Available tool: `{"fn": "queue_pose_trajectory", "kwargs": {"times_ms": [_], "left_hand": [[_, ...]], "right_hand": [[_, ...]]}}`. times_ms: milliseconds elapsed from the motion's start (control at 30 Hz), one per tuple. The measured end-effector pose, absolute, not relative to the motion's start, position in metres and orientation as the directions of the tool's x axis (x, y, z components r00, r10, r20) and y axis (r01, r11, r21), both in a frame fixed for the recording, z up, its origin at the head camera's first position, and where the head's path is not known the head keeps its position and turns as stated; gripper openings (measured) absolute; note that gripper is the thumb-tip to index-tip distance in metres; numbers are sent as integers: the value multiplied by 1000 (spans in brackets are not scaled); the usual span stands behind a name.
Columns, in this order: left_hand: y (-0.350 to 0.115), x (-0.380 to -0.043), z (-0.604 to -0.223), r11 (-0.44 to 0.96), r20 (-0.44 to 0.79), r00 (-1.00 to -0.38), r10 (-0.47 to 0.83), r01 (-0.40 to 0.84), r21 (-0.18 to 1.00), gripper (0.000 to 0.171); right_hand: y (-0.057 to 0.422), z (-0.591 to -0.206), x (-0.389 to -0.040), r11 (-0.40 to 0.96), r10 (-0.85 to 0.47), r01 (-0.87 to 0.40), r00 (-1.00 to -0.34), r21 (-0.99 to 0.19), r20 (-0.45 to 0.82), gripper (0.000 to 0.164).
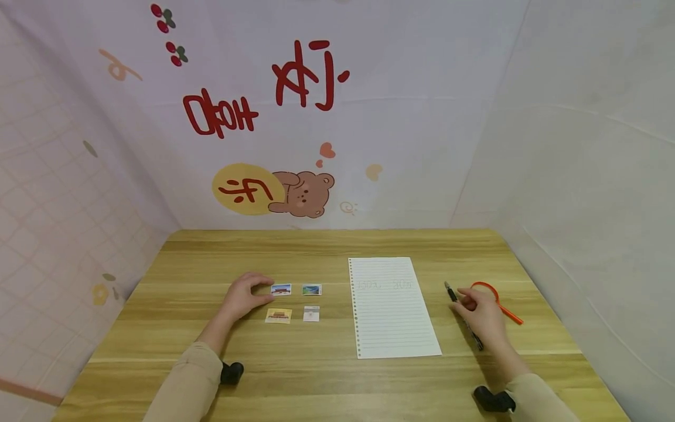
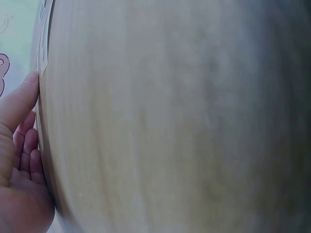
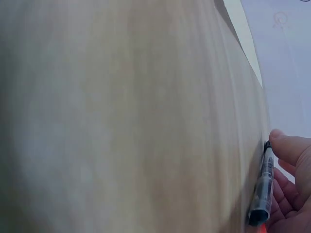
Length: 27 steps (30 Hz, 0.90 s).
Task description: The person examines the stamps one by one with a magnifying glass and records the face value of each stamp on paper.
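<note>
Four small stamps lie in two rows at the left-middle of the table. Beside the upper-left one, a stamp with a red building under a blue sky, is my left hand, thumb and forefinger spread at its left edge. Below is a yellow stamp; to the right are a blue-green stamp and a pale grey stamp. My right hand pinches a black pen between thumb and fingers, the pen slanting close along the tabletop. In the left wrist view, the left fingers are loosely bent.
A lined loose-leaf sheet with faint handwriting near its top lies between the hands. Just beyond the right hand is a magnifying glass with an orange rim and handle. Printed cloth walls stand behind and beside the wooden table.
</note>
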<state>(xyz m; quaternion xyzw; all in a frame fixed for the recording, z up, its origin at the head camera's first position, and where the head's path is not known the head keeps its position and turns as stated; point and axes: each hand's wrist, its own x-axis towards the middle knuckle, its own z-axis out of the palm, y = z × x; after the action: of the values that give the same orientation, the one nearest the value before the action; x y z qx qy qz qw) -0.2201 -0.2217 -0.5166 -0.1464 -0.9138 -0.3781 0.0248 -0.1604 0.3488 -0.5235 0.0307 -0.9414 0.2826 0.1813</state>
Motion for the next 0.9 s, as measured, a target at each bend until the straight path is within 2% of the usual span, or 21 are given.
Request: {"fn": "queue_pose_trajectory", "kwargs": {"times_ms": [467, 900], "left_hand": [[-222, -220, -518, 673, 169, -954, 248, 295, 678, 37], [-222, -219, -516, 673, 169, -951, 257, 302, 675, 37]], "right_hand": [[344, -535, -160, 832, 96, -144, -914, -536, 394, 45], [337, -534, -161, 850, 96, -148, -900, -506, 425, 36]]}}
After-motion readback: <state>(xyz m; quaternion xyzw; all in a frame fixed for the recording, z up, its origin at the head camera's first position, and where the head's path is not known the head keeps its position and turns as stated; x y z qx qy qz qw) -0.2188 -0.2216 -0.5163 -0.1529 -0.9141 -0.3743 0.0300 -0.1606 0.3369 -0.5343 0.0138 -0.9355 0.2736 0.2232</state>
